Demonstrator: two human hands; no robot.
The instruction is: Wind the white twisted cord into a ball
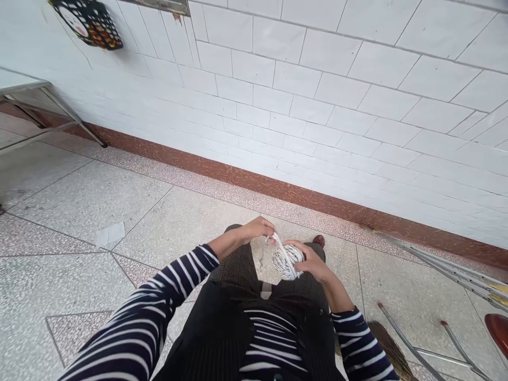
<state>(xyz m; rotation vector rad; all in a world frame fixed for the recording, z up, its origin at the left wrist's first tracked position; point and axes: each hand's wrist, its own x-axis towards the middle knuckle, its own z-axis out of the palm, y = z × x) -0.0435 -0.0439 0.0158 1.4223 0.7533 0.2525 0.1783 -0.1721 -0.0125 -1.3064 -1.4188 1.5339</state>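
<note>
The left hand [260, 228] pinches a white strand [278, 242] between thumb and bent fingers, pressed together at the tips. The strand runs from there down to a ball of pale cord [283, 264], which sits in the right hand [311, 261]. That hand is partly curled, its fingers over the top and far side of the ball and its thumb laid against the near face. The ball is just above the person's dark trousers [242, 264], roughly between the knees; whether it touches them I cannot tell. A thin loose end [261, 258] hangs below the left hand.

Striped sleeves [154, 304] cover both forearms. Past the right knee shows a dark red shoe [319, 241] on the speckled floor [151, 180]. Farther out, a pale sheet [110, 234] lies to the left, and metal legs [426, 352] stick up at the lower right. A red-brown skirting [246, 179] edges the white tiled wall [337, 111].
</note>
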